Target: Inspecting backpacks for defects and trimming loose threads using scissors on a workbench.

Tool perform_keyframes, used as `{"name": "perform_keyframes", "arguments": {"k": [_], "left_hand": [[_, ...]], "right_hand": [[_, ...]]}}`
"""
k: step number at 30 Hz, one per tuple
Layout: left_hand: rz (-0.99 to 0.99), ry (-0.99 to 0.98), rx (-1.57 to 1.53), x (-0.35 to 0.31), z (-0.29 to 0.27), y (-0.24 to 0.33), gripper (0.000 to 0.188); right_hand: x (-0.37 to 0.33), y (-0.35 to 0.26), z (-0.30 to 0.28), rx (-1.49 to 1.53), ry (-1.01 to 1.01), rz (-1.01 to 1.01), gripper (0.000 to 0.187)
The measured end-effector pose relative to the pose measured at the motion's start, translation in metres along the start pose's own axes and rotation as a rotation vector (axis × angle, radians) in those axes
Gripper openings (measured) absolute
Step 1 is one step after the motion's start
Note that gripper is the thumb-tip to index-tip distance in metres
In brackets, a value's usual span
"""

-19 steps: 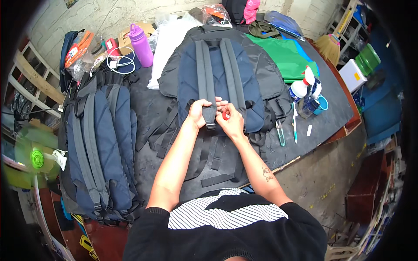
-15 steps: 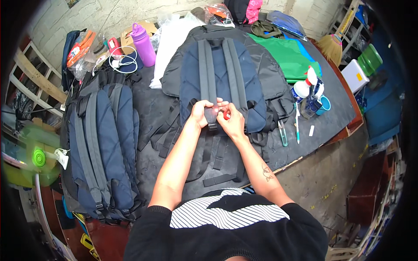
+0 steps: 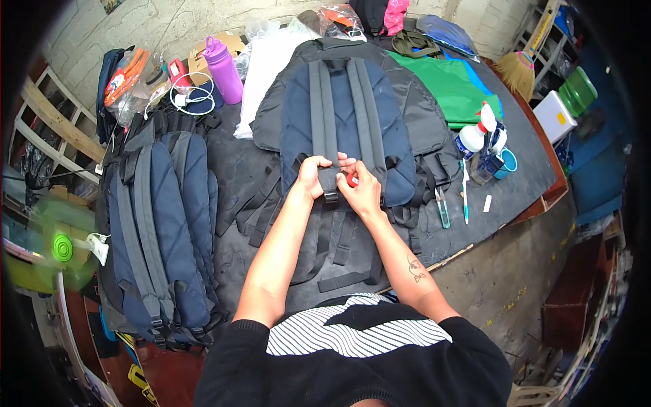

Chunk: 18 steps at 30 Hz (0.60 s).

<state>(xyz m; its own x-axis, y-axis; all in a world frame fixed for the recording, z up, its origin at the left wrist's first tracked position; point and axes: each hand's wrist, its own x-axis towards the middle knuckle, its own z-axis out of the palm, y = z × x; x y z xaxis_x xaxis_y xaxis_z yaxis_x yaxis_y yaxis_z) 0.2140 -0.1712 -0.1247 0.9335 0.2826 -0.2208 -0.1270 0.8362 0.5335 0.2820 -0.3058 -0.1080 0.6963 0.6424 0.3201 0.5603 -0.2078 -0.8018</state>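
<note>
A navy backpack (image 3: 352, 122) lies in front of me with its two grey shoulder straps facing up. My left hand (image 3: 312, 178) is closed on the lower end of the left grey strap (image 3: 325, 115), just above a black buckle (image 3: 330, 197). Close beside it, my right hand (image 3: 361, 190) pinches a small red object (image 3: 352, 180), held against the same strap end. Most of that red object is hidden by my fingers, so its kind cannot be made out. Under the navy backpack spreads a larger black bag (image 3: 424, 102), and black webbing straps (image 3: 339, 244) trail toward me.
Another navy backpack (image 3: 176, 224) stands at the left. A purple bottle (image 3: 224, 71) and a white cable (image 3: 182, 100) are behind it. On the right are green-handled snips (image 3: 443, 210), a pen-like tool (image 3: 465, 193), a spray bottle (image 3: 472, 138) and a blue cup (image 3: 506, 163).
Both hands stay at the strap end with barely any shift. A faint bright spot seen between the fingers earlier no longer shows.
</note>
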Motion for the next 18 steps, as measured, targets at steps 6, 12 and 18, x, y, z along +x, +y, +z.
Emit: {"name": "perform_keyframes", "arguments": {"k": [6, 12, 18], "left_hand": [[0.008, 0.008, 0.015, 0.005, -0.008, -0.001, 0.044], [0.008, 0.010, 0.029, 0.006, -0.011, -0.002, 0.044], [0.002, 0.026, 0.029, 0.005, -0.008, -0.003, 0.043]], "right_hand": [[0.001, 0.002, 0.004, -0.095, 0.009, 0.009, 0.024], [-0.001, 0.005, 0.006, -0.023, 0.037, -0.037, 0.024], [0.000, 0.010, 0.007, -0.045, 0.018, -0.038, 0.023]]}}
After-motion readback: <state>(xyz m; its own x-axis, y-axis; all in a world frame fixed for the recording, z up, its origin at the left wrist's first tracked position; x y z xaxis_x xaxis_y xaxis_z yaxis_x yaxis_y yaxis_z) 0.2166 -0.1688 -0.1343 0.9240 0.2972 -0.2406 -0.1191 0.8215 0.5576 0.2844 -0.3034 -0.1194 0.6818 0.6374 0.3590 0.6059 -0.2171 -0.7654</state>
